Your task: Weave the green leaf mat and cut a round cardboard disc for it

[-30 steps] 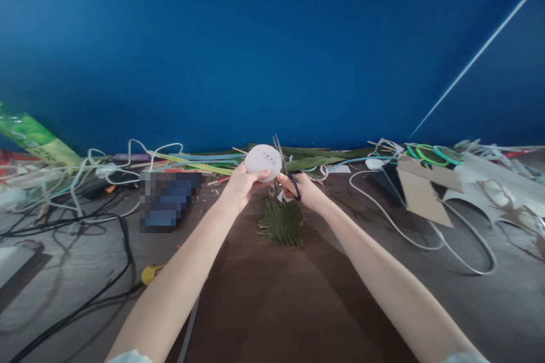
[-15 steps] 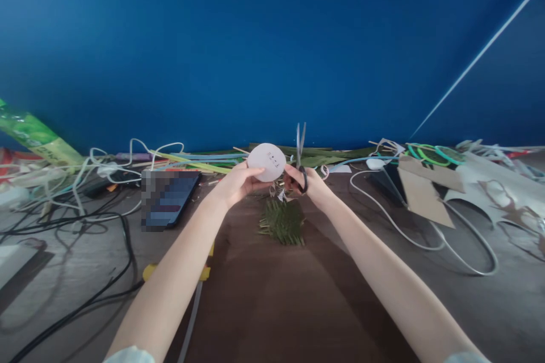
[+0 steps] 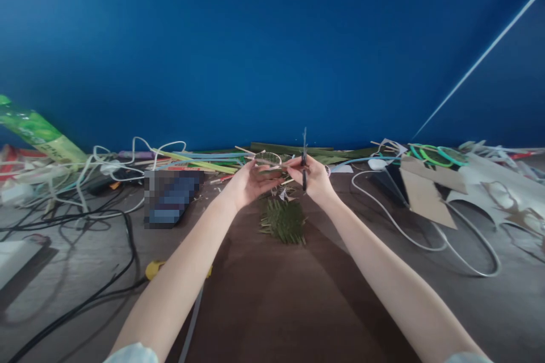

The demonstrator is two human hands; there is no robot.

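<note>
A small round piece (image 3: 268,157) with a green face and a pale rim is held up in front of me. My left hand (image 3: 247,185) is closed around its left and lower edge, thumb and fingers curled. With its fingertips, my right hand (image 3: 314,177) pinches near the right edge of that piece. Scissors (image 3: 305,144) hang on the same right hand, blades pointing up and black handle by the fingers. Below the hands, a mat of green woven strips (image 3: 283,221) lies on the brown board (image 3: 255,306).
Long green strips (image 3: 336,154) lie along the blue wall (image 3: 272,57). To the left are a phone (image 3: 172,199), tangled cables (image 3: 119,255), a yellow tool (image 3: 154,269) and a green bottle (image 3: 38,130). Cut cardboard (image 3: 428,193) and green rings (image 3: 430,154) lie to the right.
The round piece has been turned: its white marked face was toward me, and now its green side shows. The scissors have rotated edge-on with my right hand.
</note>
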